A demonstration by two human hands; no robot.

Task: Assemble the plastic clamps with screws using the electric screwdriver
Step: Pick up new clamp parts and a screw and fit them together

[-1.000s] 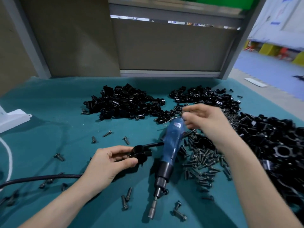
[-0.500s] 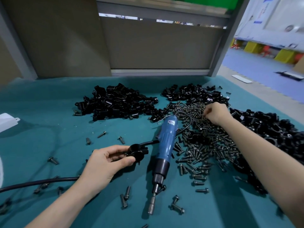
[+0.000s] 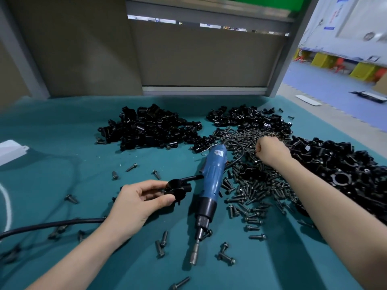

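2 grips: left grip (image 3: 138, 203) around glossy round clamp (image 3: 177, 188), right grip (image 3: 270, 149) curled amid dark screws (image 3: 251, 185), contents unclear.

The screwdriver (image 3: 212, 183) lies mid-counter (image 3: 62, 160), the screws (image 3: 254, 185) heaped at its right, the clamp piles (image 3: 146, 130) behind.

One screwdriver (image 3: 212, 178) | two hands: left hand (image 3: 138, 204), right hand (image 3: 270, 150) | one held clamp (image 3: 177, 188) | three clamp piles (image 3: 146, 130) | one screw heap (image 3: 251, 185)

Single head-worn wide-angle view, looking forward and down, close over teal table (image 3: 62, 143)
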